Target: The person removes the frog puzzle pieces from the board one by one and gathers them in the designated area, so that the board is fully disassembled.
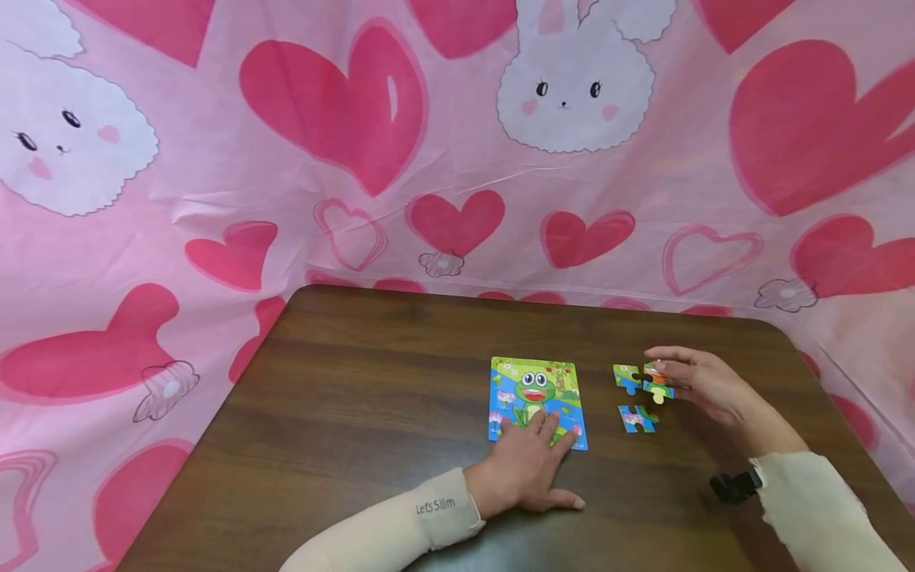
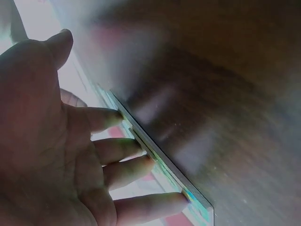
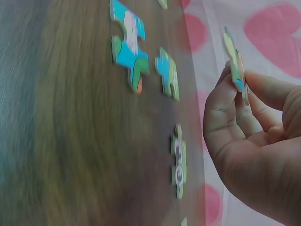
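A frog picture board (image 1: 534,380) lies flat on the table, its lower part under my left hand (image 1: 525,473). The fingers of that hand are stretched out, and their tips touch the board (image 2: 160,165) in the left wrist view. Over to the right, my right hand (image 1: 715,389) pinches a jigsaw piece (image 1: 658,391) between thumb and fingers. In the right wrist view this piece (image 3: 236,66) is seen nearly edge-on, raised off the table. A blue and green jigsaw piece (image 1: 627,378) and a piece with a pink flower (image 1: 633,420) lie close by.
The right wrist view also shows a piece with the frog's eyes (image 3: 178,160) on the brown wooden table (image 1: 343,413). A pink cloth (image 1: 472,151) with hearts and rabbits hangs behind the table. A black device (image 1: 735,486) sits at the right wrist.
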Motion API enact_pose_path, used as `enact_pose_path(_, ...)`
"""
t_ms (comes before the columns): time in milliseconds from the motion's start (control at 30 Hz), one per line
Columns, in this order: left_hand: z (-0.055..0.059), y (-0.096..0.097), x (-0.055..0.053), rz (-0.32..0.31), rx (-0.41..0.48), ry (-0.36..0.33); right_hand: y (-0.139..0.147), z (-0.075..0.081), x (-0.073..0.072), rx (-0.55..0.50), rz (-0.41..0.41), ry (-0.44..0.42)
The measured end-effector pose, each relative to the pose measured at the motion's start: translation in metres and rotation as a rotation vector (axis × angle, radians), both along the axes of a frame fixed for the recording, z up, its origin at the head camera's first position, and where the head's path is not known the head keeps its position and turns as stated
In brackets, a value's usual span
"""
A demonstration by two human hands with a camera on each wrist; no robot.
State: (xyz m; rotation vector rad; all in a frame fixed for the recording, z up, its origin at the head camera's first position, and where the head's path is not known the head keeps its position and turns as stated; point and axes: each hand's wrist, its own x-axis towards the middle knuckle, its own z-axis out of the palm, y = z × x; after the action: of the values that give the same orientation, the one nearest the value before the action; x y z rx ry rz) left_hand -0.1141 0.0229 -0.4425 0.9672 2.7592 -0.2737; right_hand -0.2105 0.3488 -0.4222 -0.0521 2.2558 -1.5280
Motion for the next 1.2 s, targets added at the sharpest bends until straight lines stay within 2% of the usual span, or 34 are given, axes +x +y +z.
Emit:
enact_pose_path(300, 0.001, -0.002, -0.001, -0.017, 0.02, -0.018, 0.025, -0.004, 0.009, -0.06, 0.009, -0.014)
enact_pose_path(533, 0.0, -0.002, -0.001, -0.012, 0.03, -0.014, 0.039, -0.008, 0.014, 0.033, -0.01, -0.046)
enact_pose_path(767, -0.001, -0.003, -0.001, -0.019, 0.037, 0.002, 0.043, -0.016, 0.019, 0.021, -0.005, -0.087)
enact_pose_path(867, -0.001, -0.004, -0.001, -0.027, 0.047, 0.006, 0.041, -0.019, 0.02, 0.054, 0.002, -0.101)
enact_pose_path(1200, -0.001, -0.005, -0.002, -0.039, 0.04, -0.006, 0.039, -0.024, 0.021, 0.182, 0.042, -0.07)
